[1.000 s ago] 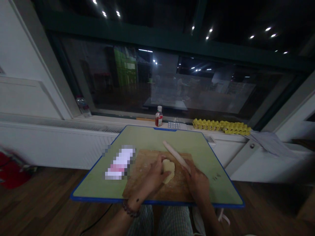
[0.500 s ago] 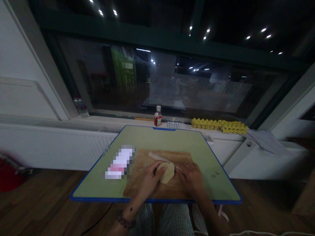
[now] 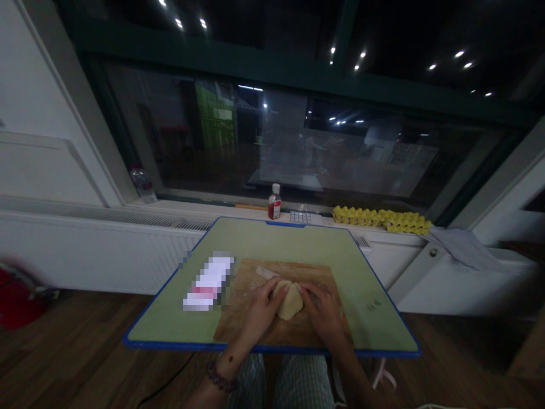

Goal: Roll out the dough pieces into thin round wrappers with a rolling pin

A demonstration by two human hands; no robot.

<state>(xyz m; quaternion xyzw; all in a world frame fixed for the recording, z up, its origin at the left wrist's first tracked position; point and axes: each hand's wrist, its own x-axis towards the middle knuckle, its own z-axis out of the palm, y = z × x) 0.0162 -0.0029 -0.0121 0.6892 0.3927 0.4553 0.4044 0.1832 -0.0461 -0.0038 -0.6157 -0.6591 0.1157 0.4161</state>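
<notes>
There are two hands (image 3: 260,305) (image 3: 323,309), one dough round (image 3: 290,304), one rolling pin (image 3: 265,273), two bottles (image 3: 275,205) (image 3: 143,183).

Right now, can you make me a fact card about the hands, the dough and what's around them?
Left hand: holding the left edge of the dough
Right hand: holding its right edge
Dough: pale, thin, roundish
Rolling pin: lying beyond the dough, partly hidden
Wooden board: on a green table
Windowsill: bottle, yellow carton
</notes>
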